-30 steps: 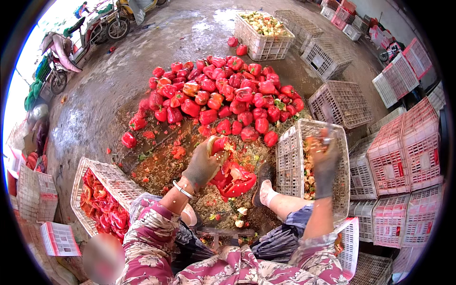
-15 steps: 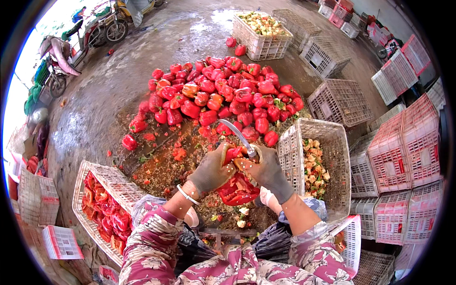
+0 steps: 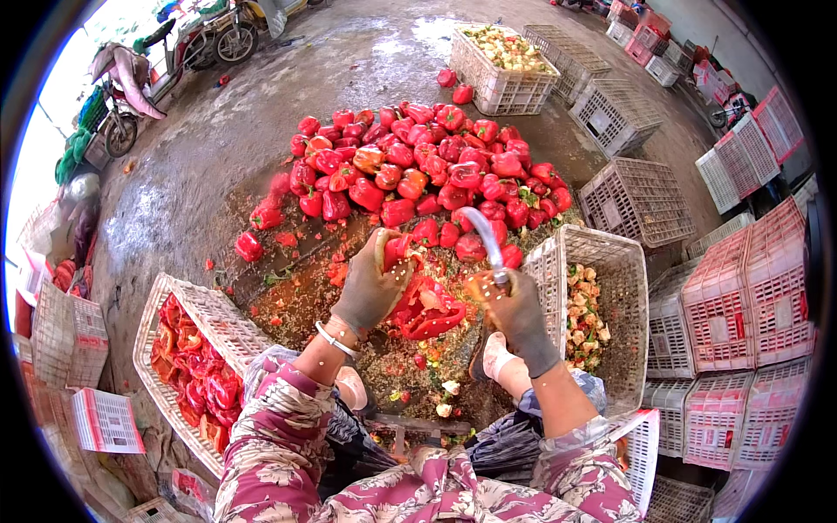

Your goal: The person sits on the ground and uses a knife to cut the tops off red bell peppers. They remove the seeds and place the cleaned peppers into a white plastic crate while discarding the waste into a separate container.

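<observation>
My gloved left hand (image 3: 373, 283) grips a red bell pepper (image 3: 427, 312) that is cut open, its hollow inside showing. In my gloved right hand (image 3: 516, 318) is a curved knife (image 3: 485, 237), its hooked blade pointing up and to the left. The two hands are apart, with the pepper on the left hand's side. Past them lies a big pile of whole red bell peppers (image 3: 401, 157) on the ground. At my left, a white crate (image 3: 218, 327) holds cut red pepper pieces (image 3: 205, 392). A crate (image 3: 623, 349) at my right contains pepper cores (image 3: 586, 315).
Seeds and scraps litter the wet ground between my feet (image 3: 499, 356). Another crate (image 3: 501, 87) full of cores stands beyond the pile. Crates (image 3: 636, 200) line the right side, with tall stacks (image 3: 741, 288) farther right. Parked motorbikes (image 3: 122, 96) are at far left.
My hands have moved apart: the right hand with the knife went right, away from the pepper. The left hand moved slightly up, and the pepper now shows more opened out.
</observation>
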Demonstrator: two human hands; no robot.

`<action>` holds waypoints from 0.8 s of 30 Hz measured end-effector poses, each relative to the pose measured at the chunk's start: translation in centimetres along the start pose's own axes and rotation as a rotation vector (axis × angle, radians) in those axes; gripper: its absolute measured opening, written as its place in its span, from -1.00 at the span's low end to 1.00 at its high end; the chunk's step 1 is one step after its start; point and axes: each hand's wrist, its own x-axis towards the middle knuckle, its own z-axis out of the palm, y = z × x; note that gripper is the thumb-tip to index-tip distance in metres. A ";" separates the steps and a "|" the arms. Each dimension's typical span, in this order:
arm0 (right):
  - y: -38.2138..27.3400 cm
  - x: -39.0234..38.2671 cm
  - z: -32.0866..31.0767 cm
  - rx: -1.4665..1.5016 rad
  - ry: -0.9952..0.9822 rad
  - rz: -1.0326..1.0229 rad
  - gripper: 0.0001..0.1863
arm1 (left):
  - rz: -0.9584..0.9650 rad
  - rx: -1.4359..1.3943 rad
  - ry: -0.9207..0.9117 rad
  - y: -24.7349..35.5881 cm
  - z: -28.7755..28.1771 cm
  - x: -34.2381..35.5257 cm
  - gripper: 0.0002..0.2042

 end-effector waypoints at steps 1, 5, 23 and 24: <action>-0.2 0.0 0.6 0.096 -0.061 -0.004 -0.62 | -0.005 -0.018 0.013 0.8 0.1 0.1 -0.71; 0.1 0.1 1.9 -0.060 -0.103 -0.211 -0.52 | -0.016 -0.066 0.058 1.8 0.8 0.4 -0.74; 0.1 -1.8 4.0 -0.100 0.126 -0.325 -0.64 | -0.649 -1.047 0.393 -0.3 -0.1 1.5 -0.84; -0.7 -1.9 3.9 -0.067 0.089 -0.291 -0.65 | -0.663 -1.084 0.410 -1.0 -0.1 1.6 -0.85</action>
